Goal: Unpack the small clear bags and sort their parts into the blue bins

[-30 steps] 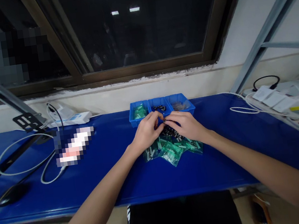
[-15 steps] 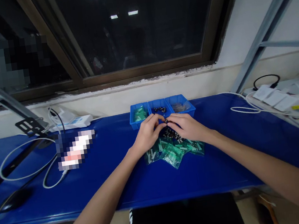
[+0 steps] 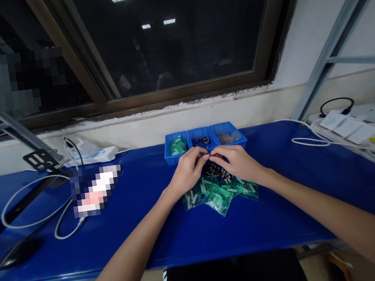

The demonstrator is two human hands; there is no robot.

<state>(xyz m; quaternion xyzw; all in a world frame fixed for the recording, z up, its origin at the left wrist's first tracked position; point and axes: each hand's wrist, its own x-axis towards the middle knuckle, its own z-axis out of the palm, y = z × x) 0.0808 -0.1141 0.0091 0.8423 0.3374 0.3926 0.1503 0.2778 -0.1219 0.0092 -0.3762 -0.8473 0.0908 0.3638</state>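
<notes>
My left hand [image 3: 188,168] and my right hand [image 3: 235,159] meet at the fingertips, pinched around a small dark piece too small to name. Just beneath them lies a pile of small black and silver pieces [image 3: 220,173] on the blue table. Nearer to me, green plastic bags [image 3: 218,197] with pale strips inside are spread out. Behind my hands stand three joined blue bins: the left bin [image 3: 172,161] holds green bags, the middle bin [image 3: 192,135] holds dark pieces, and the right bin [image 3: 242,141] holds clear bags.
On the blue table [image 3: 135,241], a pixelated phone [image 3: 98,190] with a white cable lies left. A black mouse [image 3: 18,252] is at far left, a power strip [image 3: 101,155] behind. White adapters [image 3: 349,127] and cables lie right. Metal struts rise both sides.
The whole view has shifted slightly, so the table and bins appear a little lower. My hands stay pinched together, with small finger movements only.
</notes>
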